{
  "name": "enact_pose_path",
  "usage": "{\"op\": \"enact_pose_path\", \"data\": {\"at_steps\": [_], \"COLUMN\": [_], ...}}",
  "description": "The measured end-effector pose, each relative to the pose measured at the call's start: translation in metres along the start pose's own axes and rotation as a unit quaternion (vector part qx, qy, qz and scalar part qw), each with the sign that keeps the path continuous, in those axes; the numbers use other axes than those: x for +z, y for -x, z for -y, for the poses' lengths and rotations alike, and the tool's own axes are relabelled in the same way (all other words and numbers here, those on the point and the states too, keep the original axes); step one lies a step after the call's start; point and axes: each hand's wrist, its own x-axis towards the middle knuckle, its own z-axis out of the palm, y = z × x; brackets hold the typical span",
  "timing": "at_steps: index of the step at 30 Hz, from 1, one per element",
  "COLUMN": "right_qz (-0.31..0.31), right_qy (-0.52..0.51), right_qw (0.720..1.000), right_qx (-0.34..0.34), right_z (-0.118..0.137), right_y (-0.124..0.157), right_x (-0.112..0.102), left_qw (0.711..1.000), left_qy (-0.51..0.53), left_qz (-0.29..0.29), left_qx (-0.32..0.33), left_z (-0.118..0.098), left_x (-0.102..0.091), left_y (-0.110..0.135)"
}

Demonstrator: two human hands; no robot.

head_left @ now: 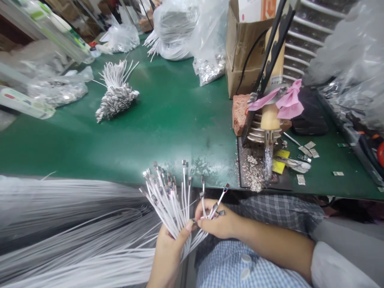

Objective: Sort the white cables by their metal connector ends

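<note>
My left hand [171, 244] is closed around a bundle of white cables [172, 206], whose small metal connector ends fan upward near the table's front edge. Beside it, my right hand [220, 222] is closed on a few cables of the same kind, with their connector ends sticking out past its fingers. Thumb and fingertips of both hands meet at a small dark connector end [194, 225], partly hidden by the fingers. The lower lengths of the cables run down and to the left, below my hands.
Many long white cables [75, 228] lie at the left. A soldering iron [269, 132] with a pink cloth hangs tip-down at the right, by a brick [240, 114] and a cardboard box [244, 56]. A tied cable bundle [115, 96] rests on the green table [168, 120]. Plastic bags [210, 68] stand behind.
</note>
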Motion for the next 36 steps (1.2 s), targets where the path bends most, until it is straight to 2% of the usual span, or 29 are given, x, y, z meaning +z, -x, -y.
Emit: {"op": "enact_pose_path", "data": {"at_steps": [3,6,12,18,24,29,36], "right_qz": [-0.003,-0.008,-0.042,-0.034,-0.053,-0.027,-0.016], "right_qy": [-0.066,-0.120,-0.110,-0.089,-0.050,-0.055,-0.089], "right_qw": [0.997,0.992,0.991,0.990,0.994,0.994,0.995], "right_qx": [-0.030,-0.040,-0.068,-0.101,-0.087,-0.095,-0.047], "right_z": [0.001,0.004,0.000,-0.005,-0.007,0.000,0.008], "right_y": [-0.001,-0.003,-0.005,-0.002,-0.004,-0.002,-0.001], "right_x": [0.000,0.001,0.002,0.000,-0.001,0.001,0.006], "left_qw": [0.999,1.000,0.997,0.997,0.997,1.000,0.998], "left_qy": [0.032,0.021,-0.042,-0.057,-0.061,-0.025,0.056], "left_qz": [-0.013,-0.012,0.066,0.048,0.049,-0.013,0.000], "left_qx": [-0.008,-0.005,-0.015,0.008,0.003,0.011,-0.025], "left_z": [-0.009,-0.013,0.003,0.003,0.000,-0.007,-0.009], "left_x": [0.011,0.015,-0.002,-0.003,0.002,0.011,0.012], "left_y": [0.008,0.016,0.013,0.008,0.009,0.013,0.010]}}
